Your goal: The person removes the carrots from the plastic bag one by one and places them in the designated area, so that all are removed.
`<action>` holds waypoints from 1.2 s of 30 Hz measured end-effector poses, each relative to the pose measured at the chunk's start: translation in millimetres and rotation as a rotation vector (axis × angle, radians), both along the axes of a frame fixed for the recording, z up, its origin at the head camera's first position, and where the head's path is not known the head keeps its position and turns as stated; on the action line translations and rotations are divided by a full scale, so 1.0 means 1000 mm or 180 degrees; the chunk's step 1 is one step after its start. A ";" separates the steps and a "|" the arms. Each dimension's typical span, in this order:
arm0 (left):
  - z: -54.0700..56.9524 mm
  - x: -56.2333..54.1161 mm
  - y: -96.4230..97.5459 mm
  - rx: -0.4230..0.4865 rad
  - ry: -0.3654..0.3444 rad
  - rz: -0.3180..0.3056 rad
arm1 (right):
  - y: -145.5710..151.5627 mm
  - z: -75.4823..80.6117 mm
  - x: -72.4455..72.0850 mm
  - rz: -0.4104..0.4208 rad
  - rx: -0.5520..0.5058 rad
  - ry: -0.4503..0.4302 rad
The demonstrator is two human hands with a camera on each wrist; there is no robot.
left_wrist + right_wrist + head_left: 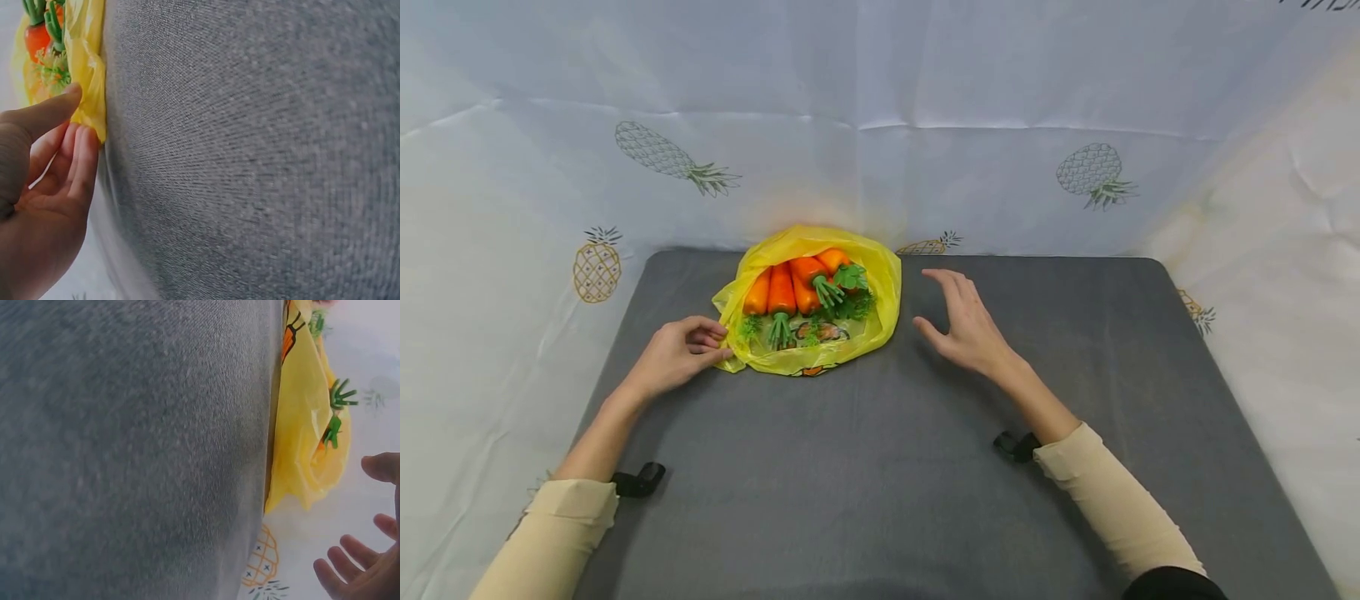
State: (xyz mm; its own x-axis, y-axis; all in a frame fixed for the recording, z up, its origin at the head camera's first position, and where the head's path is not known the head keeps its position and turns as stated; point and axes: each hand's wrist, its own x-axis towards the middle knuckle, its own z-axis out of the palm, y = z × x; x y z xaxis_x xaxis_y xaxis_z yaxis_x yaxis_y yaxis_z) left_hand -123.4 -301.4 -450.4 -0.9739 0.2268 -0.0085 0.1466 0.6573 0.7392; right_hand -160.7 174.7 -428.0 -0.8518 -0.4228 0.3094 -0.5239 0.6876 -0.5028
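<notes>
Beige (almost cream) sleeves (538, 542), black wrist cameras (647, 481).

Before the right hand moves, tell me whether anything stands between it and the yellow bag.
Nothing visible does: in the head view, only grey tabletop shows between the right hand and the yellow bag. The left hand is at the bag's opposite edge, outside that gap.

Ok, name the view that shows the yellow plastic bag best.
The head view: the yellow plastic bag shows nearly whole, its open mouth revealing carrots. The left wrist view shows only part, pinched by the left hand; the right wrist view shows its side, cropped at the top.
</notes>
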 end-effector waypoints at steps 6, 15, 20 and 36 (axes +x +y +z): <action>-0.007 0.000 -0.006 0.0178 -0.0124 0.0010 | -0.008 -0.003 -0.002 0.0029 -0.0135 -0.0051; -0.009 0.001 -0.010 0.0322 -0.0235 0.0009 | -0.024 0.001 -0.010 0.0116 -0.0334 -0.0053; -0.009 -0.001 -0.012 0.0373 -0.0353 0.0001 | -0.034 0.005 -0.017 0.0232 -0.0394 -0.0008; -0.009 -0.004 -0.010 0.0326 -0.0497 0.0081 | -0.064 0.009 -0.046 0.0374 -0.0836 -0.0194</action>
